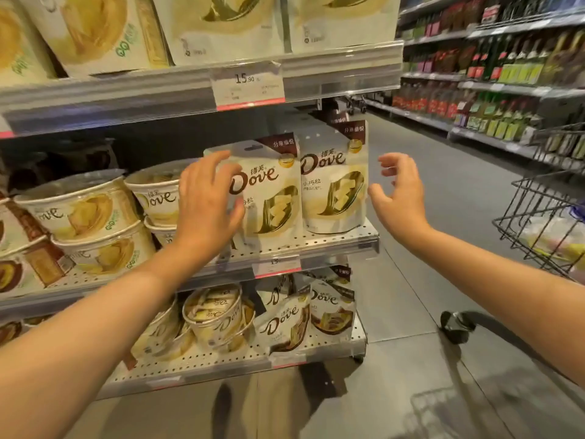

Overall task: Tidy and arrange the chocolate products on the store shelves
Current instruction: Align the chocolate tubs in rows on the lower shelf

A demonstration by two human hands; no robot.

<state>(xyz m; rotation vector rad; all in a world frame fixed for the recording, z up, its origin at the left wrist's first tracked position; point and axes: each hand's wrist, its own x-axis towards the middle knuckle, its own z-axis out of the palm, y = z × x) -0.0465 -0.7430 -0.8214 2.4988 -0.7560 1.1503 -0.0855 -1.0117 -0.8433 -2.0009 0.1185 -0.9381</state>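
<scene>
Middle shelf (316,243), perforated metal, right end: two white Dove pouches standing upright side by side, fronts facing out. Left Dove pouch (272,191) sits nearer the shelf's front edge; right Dove pouch (335,182) stands just beside it at the shelf end, with more pouches lined up behind.

Left hand (205,201): fingers spread and lightly bent, laid against the left edge and front of the left Dove pouch, thumb across its lower face; the hand presses on the pack without closing round it.

Right hand (395,191): held just off the right Dove pouch's right side, fingers curved and apart, thumb out, nothing in it, not touching the pack.

Same shelf, left: stacked white Dove tubs (91,217), lids on, two high.

Upper shelf: large cream packs (221,23); price tag (248,85) reading 15.90 on the rail below them.

Lower shelf: more Dove tubs (215,315), tilted, and brown-and-white Dove pouches (285,321) leaning.

Right of aisle: wire trolley (544,223); bottle shelves (512,74) beyond.
</scene>
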